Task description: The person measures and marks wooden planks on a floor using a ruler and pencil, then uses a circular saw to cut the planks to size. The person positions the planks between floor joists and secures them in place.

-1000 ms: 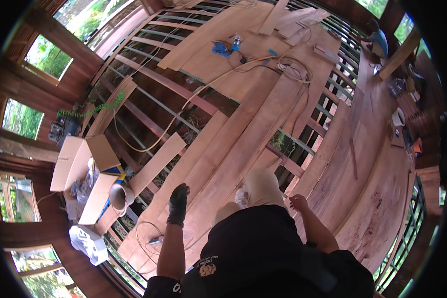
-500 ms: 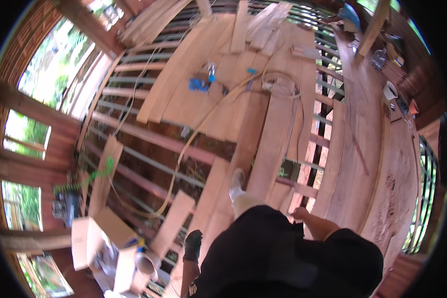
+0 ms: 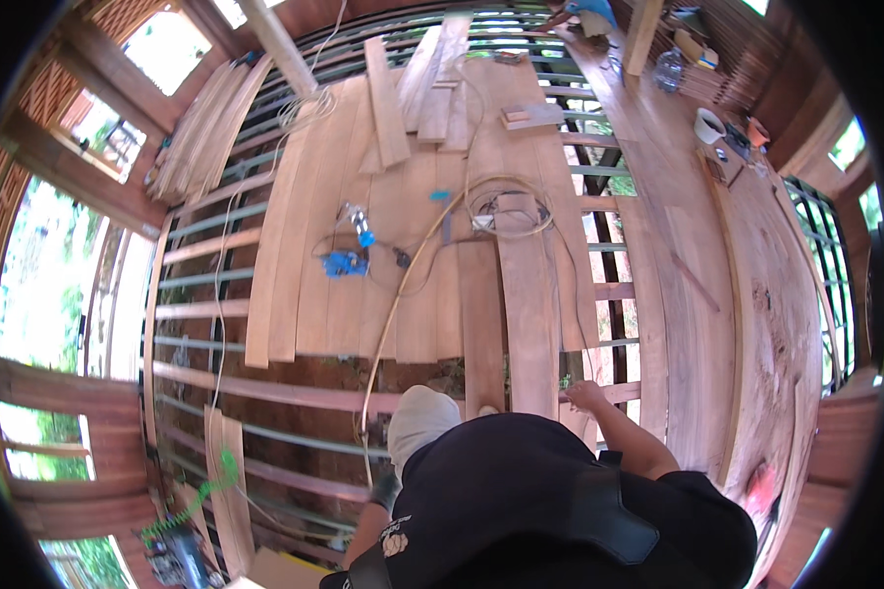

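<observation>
My right hand [image 3: 587, 397] is bare and hangs beside my body, above the boards and open joists. Its fingers are loosely bent and slightly apart, with nothing seen in them. My left hand [image 3: 385, 490], in a dark glove, hangs low at my left side next to my raised light-coloured trouser leg [image 3: 422, 417]; its fingers are mostly hidden by the body. Ahead lies a wooden deck of planks [image 3: 314, 294]. On it rest a blue power tool [image 3: 345, 263], a clear bottle with a blue end [image 3: 360, 224] and a coiled hose [image 3: 550, 224]. Neither hand touches them.
Open gaps show between the joists [image 3: 295, 393]. Loose boards [image 3: 388, 108] lie on the far deck, and stacked planks [image 3: 206, 128] at the far left. A green coiled hose [image 3: 228, 469] is at lower left. A person [image 3: 591, 18] crouches at the far right near a post [image 3: 642, 37].
I have moved forward, so the deck and its tools appear nearer and lower. My left leg has come up in front. Both hands still hang at my sides; the cardboard box has mostly left the view.
</observation>
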Demonstrator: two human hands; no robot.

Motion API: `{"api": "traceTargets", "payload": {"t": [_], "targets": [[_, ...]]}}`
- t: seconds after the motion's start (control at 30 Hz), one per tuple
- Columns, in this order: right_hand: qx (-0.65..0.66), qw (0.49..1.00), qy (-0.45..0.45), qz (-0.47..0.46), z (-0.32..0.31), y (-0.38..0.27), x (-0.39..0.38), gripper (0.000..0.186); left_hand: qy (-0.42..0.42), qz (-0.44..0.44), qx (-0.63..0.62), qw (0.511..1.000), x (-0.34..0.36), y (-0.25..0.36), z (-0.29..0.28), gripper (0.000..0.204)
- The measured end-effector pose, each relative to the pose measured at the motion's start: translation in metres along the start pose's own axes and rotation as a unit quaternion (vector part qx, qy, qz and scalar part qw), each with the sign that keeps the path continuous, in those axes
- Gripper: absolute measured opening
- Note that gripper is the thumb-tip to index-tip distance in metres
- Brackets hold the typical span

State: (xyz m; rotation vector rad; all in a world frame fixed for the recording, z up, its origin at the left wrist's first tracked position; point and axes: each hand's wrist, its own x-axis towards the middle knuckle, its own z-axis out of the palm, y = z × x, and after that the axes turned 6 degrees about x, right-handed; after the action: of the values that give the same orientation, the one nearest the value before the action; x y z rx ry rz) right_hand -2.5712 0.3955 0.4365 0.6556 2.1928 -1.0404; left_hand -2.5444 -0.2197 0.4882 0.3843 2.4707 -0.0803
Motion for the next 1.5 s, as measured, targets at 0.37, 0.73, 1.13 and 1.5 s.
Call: {"api": "traceTargets", "payload": {"t": [0.37,0.73,1.13,1.5], "targets": [[0.016,0.966,0.002,0.258,0.078,-0.094,0.086,0.053,-0.104,-0.129,-0.351,0.921,0.29,-0.162,-0.165,0.035],[0.248,0.943,0.175,0.139,-0.019,-0.401,0.168,0.039,0.145,0.037,-0.214,0.965,0.726,-0.321,-0.557,0.032],[0.332,0.89,0.125,0.286,0.041,-0.353,0.281,0.028,-0.052,0.262,0.061,0.962,0.778,-0.108,-0.53,0.055],[0.379,0.856,0.215,0.279,-0.088,-0.496,0.421,0.041,-0.242,0.24,0.168,0.925,0.902,-0.033,-0.685,0.057]]}}
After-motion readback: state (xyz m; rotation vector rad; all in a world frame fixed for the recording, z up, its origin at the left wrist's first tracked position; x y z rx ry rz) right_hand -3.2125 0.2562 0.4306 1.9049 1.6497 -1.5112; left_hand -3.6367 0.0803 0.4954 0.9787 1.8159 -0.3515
